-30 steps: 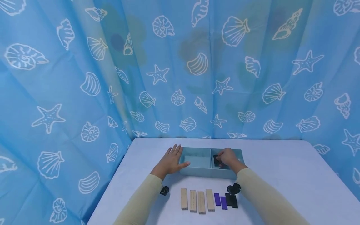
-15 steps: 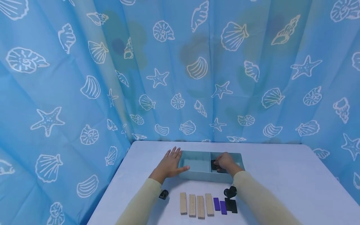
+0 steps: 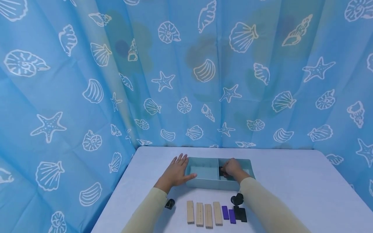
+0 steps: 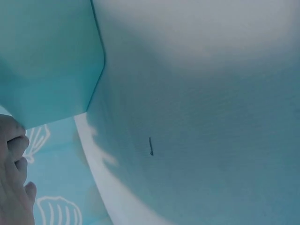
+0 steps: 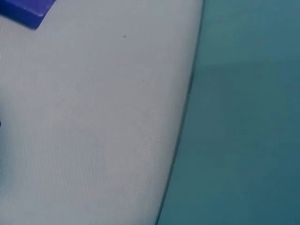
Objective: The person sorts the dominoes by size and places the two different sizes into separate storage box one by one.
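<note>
A pale teal box (image 3: pixel 204 184) with two compartments stands on the white table. My left hand (image 3: pixel 175 173) rests at its left end, fingers straight and thumb over the front rim. In the left wrist view, the fingertips of that hand (image 4: pixel 14 159) show beside the box wall (image 4: pixel 51 70). My right hand (image 3: pixel 233 168) reaches down into the right compartment, its fingers curled on a black flat block (image 3: pixel 221 171) close to the divider. Part of this block is hidden by the fingers. The right wrist view shows the box's front wall (image 5: pixel 239 131) but not the hand.
In front of the box, several wooden blocks (image 3: pixel 199 214) lie in a row. To their right are two purple flat blocks (image 3: pixel 225 212) and overlapping black flat blocks (image 3: pixel 240 214). A seashell-print curtain (image 3: pixel 186 81) hangs behind and beside the table (image 3: pixel 291 181).
The right hand has lowered a little with the black flat block in the right compartment, near the divider. The left hand stays at the box's end. The head view has tilted slightly up.
</note>
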`<action>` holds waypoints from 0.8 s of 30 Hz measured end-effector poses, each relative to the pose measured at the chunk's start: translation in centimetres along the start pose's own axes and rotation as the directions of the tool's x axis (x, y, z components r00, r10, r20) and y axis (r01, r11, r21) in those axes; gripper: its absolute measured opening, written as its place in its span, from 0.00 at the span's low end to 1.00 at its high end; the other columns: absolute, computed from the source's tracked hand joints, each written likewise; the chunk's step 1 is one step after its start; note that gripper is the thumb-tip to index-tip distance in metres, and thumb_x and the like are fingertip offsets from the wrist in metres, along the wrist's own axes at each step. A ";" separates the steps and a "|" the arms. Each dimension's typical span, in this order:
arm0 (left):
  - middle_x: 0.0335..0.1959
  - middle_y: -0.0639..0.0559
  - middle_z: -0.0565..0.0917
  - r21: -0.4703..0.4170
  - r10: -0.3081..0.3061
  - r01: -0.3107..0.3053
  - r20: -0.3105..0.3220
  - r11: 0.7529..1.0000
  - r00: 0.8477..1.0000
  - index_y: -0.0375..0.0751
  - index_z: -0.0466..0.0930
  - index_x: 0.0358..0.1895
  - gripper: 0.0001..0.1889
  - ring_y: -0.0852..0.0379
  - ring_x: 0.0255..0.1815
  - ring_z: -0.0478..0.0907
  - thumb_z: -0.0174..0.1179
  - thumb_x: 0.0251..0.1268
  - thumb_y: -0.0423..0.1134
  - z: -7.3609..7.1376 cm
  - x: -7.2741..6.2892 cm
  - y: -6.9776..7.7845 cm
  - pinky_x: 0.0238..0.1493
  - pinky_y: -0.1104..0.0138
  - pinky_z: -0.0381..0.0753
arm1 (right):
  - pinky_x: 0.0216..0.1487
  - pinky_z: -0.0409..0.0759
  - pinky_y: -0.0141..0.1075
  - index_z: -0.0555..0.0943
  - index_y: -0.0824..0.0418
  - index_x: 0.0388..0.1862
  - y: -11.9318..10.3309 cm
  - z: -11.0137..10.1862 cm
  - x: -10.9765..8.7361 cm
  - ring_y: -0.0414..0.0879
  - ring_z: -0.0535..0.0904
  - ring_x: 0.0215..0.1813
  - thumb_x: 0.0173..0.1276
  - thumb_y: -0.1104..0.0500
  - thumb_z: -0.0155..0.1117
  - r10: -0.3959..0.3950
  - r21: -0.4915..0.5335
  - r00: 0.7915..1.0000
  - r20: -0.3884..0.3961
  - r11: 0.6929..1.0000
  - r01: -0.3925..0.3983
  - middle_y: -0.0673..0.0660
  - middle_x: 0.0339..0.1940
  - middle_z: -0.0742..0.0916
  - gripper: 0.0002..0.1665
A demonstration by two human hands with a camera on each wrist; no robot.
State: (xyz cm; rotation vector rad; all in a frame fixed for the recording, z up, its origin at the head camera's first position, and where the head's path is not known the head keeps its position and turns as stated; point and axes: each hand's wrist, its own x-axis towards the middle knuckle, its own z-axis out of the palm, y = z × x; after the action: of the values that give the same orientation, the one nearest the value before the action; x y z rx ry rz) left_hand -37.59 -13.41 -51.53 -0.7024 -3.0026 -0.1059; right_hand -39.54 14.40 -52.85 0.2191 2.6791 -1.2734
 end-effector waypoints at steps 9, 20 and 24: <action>0.78 0.47 0.51 -0.009 -0.011 0.011 -0.001 1.000 1.000 0.39 0.52 0.77 0.50 0.49 0.78 0.40 0.42 0.63 0.75 0.2 -0.1 0.0 0.74 0.53 0.42 | 0.29 0.72 0.37 0.82 0.64 0.19 -0.7 0.3 -0.1 0.48 0.78 0.24 0.66 0.65 0.65 0.008 -0.161 1.000 -0.027 0.987 -0.013 0.55 0.17 0.83 0.14; 0.77 0.45 0.53 -0.024 0.010 -0.011 -0.015 1.000 1.000 0.37 0.53 0.76 0.49 0.48 0.78 0.43 0.44 0.64 0.73 -0.1 -0.3 0.2 0.74 0.52 0.45 | 0.26 0.70 0.36 0.79 0.61 0.16 -0.6 0.2 -0.6 0.47 0.75 0.23 0.67 0.64 0.63 -0.048 -0.216 0.999 -0.019 0.975 0.043 0.53 0.16 0.80 0.17; 0.77 0.46 0.53 -0.011 0.009 -0.010 -0.020 1.000 1.000 0.37 0.54 0.76 0.49 0.49 0.78 0.43 0.42 0.64 0.74 0.0 -0.3 0.1 0.74 0.52 0.45 | 0.25 0.69 0.35 0.79 0.61 0.14 -0.2 0.2 -0.1 0.47 0.74 0.22 0.63 0.64 0.68 -0.052 -0.187 0.999 -0.007 0.981 0.050 0.51 0.13 0.77 0.17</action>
State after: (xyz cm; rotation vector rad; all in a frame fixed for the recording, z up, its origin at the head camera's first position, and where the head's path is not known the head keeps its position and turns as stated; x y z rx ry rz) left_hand -37.25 -13.44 -51.52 -0.7124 -2.9821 -0.1285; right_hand -39.43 14.07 -52.80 0.1345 2.8088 -1.0273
